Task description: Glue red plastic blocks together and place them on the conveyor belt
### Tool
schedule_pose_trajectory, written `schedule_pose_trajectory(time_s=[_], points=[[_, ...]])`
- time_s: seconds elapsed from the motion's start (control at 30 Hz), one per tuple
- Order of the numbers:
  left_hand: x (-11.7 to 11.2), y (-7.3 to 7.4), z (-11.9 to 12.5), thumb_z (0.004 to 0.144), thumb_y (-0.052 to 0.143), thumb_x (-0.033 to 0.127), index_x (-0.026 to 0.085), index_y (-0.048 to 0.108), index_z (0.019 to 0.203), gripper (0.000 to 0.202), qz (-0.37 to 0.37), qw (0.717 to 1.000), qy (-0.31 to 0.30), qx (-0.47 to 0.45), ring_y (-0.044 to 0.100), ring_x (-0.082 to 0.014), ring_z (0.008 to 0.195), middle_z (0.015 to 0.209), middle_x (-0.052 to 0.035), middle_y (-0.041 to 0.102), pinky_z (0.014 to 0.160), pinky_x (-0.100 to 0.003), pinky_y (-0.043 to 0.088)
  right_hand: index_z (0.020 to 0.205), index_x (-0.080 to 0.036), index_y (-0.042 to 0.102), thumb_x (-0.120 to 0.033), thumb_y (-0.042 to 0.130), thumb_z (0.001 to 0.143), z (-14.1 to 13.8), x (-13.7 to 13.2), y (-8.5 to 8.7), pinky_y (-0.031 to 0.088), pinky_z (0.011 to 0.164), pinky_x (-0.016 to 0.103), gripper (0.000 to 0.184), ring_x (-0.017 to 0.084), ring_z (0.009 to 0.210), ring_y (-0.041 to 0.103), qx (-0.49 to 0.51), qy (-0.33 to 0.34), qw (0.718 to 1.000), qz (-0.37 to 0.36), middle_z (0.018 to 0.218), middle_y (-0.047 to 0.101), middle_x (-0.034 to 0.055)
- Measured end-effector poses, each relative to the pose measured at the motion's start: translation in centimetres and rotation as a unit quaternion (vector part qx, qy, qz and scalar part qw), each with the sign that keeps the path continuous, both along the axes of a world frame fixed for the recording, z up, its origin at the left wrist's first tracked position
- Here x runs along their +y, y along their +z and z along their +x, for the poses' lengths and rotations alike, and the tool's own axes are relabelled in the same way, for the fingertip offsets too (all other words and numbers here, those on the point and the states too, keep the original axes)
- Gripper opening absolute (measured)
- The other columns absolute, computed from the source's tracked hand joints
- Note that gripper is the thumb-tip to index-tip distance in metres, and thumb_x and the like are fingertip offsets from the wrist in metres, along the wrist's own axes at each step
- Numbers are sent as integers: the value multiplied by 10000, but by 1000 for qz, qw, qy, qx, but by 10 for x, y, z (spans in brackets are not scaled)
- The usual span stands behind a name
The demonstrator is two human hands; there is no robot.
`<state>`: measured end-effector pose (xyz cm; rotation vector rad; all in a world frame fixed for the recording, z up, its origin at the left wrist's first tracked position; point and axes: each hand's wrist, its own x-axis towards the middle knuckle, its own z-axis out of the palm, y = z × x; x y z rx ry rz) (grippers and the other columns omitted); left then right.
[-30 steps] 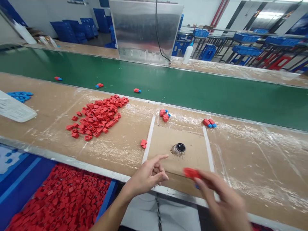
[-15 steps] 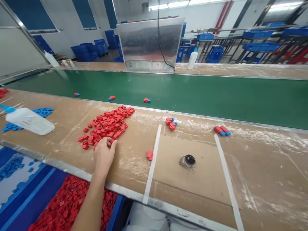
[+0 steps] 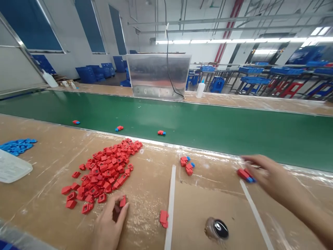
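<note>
My left hand (image 3: 110,225) rests at the near edge of a heap of small red plastic pieces (image 3: 105,170) on the cardboard-covered bench (image 3: 47,163). Its fingers pinch one red piece (image 3: 122,201). My right hand (image 3: 270,177) reaches out to the right, fingers around a red and blue assembled pair (image 3: 246,174) near the belt's edge. Another cluster of red and blue pieces (image 3: 187,165) lies between the hands. A lone red piece (image 3: 163,218) lies beside a white tape strip (image 3: 170,205).
A green conveyor belt (image 3: 208,125) runs behind the bench, carrying three red and blue pieces (image 3: 161,132). A small black-lidded jar (image 3: 217,229) stands at the near edge. Blue pieces (image 3: 17,146) and a white bottle (image 3: 11,168) lie far left. A metal box (image 3: 157,76) stands beyond the belt.
The view tilted upward. My left hand stayed at the red heap and now pinches a piece. My right hand, out of view half a second ago, has reached the red and blue pair.
</note>
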<state>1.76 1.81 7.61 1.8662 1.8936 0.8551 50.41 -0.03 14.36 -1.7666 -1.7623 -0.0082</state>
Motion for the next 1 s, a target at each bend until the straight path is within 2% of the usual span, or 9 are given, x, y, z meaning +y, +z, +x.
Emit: schedule_pose_trajectory(time_s=[0.1, 0.2, 0.3, 0.4, 0.57, 0.7, 0.8, 0.87, 1.0], points=[[-1, -5, -10, 758, 678, 536, 223, 655, 986, 388, -22, 994, 31, -104, 649, -202, 656, 829, -28, 718, 618, -285, 527, 1107, -215, 644, -265, 551, 916, -48, 121, -15, 551, 746, 344, 218, 213, 814, 669, -32, 107, 987, -114, 1059, 658, 100], [-2, -4, -18, 758, 706, 497, 222, 666, 1106, 445, -27, 974, 42, -223, 701, -231, 835, 1052, -72, 732, 742, -299, 574, 1207, -158, 603, -214, 617, 889, -101, 225, -39, 526, 835, 332, 324, 197, 850, 662, -51, 131, 979, -151, 1125, 638, 114], [-4, 1, -21, 808, 672, 465, 227, 663, 1169, 432, -60, 952, 47, -296, 715, -226, 862, 1143, -83, 713, 802, -309, 588, 1281, -130, 543, -266, 582, 950, -140, 280, -61, 482, 933, 399, 360, 231, 1036, 613, -69, 129, 976, -163, 1228, 590, 133], [-5, 6, -20, 836, 651, 442, 212, 709, 1110, 363, -75, 942, 50, -324, 713, -215, 826, 1060, -83, 732, 791, -304, 595, 1196, -137, 588, -305, 537, 990, -157, 298, -73, 468, 945, 428, 271, 226, 1059, 590, -89, 132, 971, -177, 1187, 599, 110], [-4, 7, -18, 832, 660, 408, 206, 748, 1043, 306, -47, 935, 44, -350, 698, -216, 896, 1114, -93, 697, 823, -318, 589, 954, -142, 648, -276, 604, 951, -149, 290, -67, 502, 853, 381, 141, 184, 902, 615, -123, 123, 958, -227, 1004, 642, 56], [-6, 9, -16, 763, 736, 351, 205, 757, 990, 271, 6, 940, 25, -339, 663, -237, 1008, 1077, -90, 703, 872, -332, 566, 890, -132, 648, -233, 659, 881, -125, 249, -45, 485, 814, 359, 103, 206, 875, 614, -119, 78, 963, -228, 921, 648, 73], [-12, 13, -12, 783, 719, 326, 193, 756, 910, 188, 34, 938, -12, -345, 650, -242, 1041, 1037, -90, 719, 923, -360, 541, 880, -142, 660, -275, 632, 865, -103, 198, -24, 470, 752, 333, 136, 234, 841, 619, -90, 56, 972, -208, 892, 658, 106], [-19, 18, -6, 809, 697, 326, 187, 745, 908, 177, 24, 929, -36, -367, 668, -235, 997, 1081, -97, 715, 910, -375, 550, 860, -159, 662, -328, 590, 872, -89, 156, -11, 469, 691, 328, 185, 234, 776, 623, -63, 54, 976, -200, 848, 662, 97], [-37, 33, 21, 808, 711, 313, 191, 680, 1088, 307, -31, 891, -77, -446, 703, -192, 856, 1201, -108, 683, 837, -360, 585, 913, -171, 640, -440, 483, 910, -64, 54, 3, 503, 613, 315, 312, 203, 674, 639, 4, 61, 981, -184, 867, 663, 89]])
